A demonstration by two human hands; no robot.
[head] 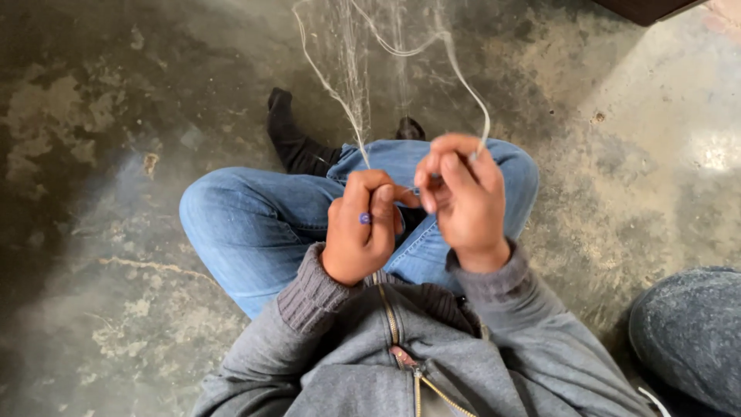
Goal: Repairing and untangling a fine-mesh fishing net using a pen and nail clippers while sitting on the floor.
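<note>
Both your hands are raised close together above your crossed, jeans-clad legs, backs to the camera: your left hand is curled into a near fist pinching a pale thread, and your right hand has its fingers bent in, gripping a second strand of it. The thread runs lengthwise up and away from your fingertips, over the concrete floor, its strands fraying into fine wisps between them.
</note>
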